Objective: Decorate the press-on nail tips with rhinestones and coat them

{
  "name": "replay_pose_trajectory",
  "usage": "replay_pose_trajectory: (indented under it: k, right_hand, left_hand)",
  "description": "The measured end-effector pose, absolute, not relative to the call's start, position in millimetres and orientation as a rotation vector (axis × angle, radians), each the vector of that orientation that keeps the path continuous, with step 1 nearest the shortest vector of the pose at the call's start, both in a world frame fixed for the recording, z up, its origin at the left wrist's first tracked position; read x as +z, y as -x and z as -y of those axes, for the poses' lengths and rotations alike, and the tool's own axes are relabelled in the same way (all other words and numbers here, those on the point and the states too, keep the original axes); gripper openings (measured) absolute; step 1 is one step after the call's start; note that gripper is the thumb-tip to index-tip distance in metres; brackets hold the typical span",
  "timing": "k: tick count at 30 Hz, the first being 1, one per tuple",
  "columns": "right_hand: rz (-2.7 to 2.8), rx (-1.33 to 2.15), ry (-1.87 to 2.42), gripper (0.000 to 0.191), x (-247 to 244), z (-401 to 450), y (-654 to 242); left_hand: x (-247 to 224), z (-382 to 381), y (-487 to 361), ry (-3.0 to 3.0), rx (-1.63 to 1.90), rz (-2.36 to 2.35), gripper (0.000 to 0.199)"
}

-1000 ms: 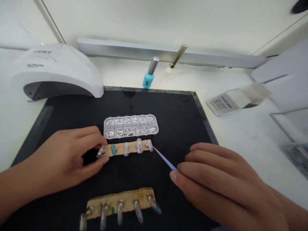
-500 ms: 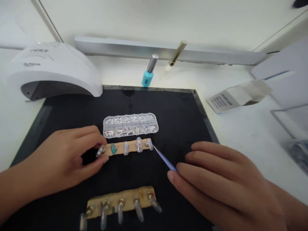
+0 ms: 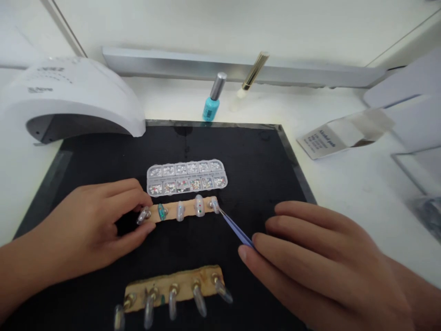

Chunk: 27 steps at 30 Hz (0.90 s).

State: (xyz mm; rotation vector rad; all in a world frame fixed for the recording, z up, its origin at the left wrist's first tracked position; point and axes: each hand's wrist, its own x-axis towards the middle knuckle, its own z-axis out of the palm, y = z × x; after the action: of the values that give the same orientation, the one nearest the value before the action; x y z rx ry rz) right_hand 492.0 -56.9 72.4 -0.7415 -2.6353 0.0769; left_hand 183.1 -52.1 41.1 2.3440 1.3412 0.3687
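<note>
Five false nails stand on a tan strip (image 3: pixel 189 209) on the black mat. My left hand (image 3: pixel 99 220) grips the strip's left end between thumb and fingers. Pinched in my right hand (image 3: pixel 317 257) are blue tweezers (image 3: pixel 237 231), whose tips touch or nearly touch the rightmost nail (image 3: pixel 215 205). One nail is teal (image 3: pixel 162 212); another (image 3: pixel 200 206) carries small coloured dots. Just behind the strip lies a clear case (image 3: pixel 187 177) of tiny gems in compartments. Whether the tweezer tips hold a gem is too small to tell.
Nearer me lies a second strip (image 3: pixel 186 287) with several clear nails. A white lamp (image 3: pixel 86 96) stands back left. Behind the mat (image 3: pixel 262 161) are a turquoise bottle (image 3: pixel 211 109) and a gold-capped bottle (image 3: pixel 255 71). An alcohol pad box (image 3: pixel 339 135) lies at right.
The tweezer tips have shifted very slightly against the rightmost nail. Both hands keep nearly the same pose, and the camera view has moved a little.
</note>
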Motion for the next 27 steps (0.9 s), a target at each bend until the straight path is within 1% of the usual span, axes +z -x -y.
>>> replay_pose_trajectory:
  k: [6,12,19,22,25,27]
  right_hand:
    - [2.619,0.076,0.750,0.006,70.8,56.1,-492.0]
    - [2.612,0.068,0.765,0.008,73.0,57.0,-491.8]
    - [2.615,0.069,0.783,0.009,74.1,57.8,-492.4]
    - [2.622,0.071,0.790,0.012,73.8,57.6,-492.2]
    - [2.645,0.051,0.752,0.015,75.3,54.4,-492.5]
    - [2.645,0.048,0.654,0.014,77.5,50.6,-493.8]
  left_hand:
    - [41.3,51.5,-182.2,-2.377,0.345,-1.330,0.018]
    - [42.1,52.4,-182.6,-2.365,0.330,-1.340,0.019]
    - [39.3,49.4,-178.9,-2.419,0.358,-1.295,0.016]
    - [39.0,48.3,-177.3,-2.441,0.355,-1.258,0.014]
    - [39.7,49.2,-178.5,-2.420,0.360,-1.283,0.015]
    - [40.4,50.6,-180.5,-2.391,0.368,-1.309,0.017]
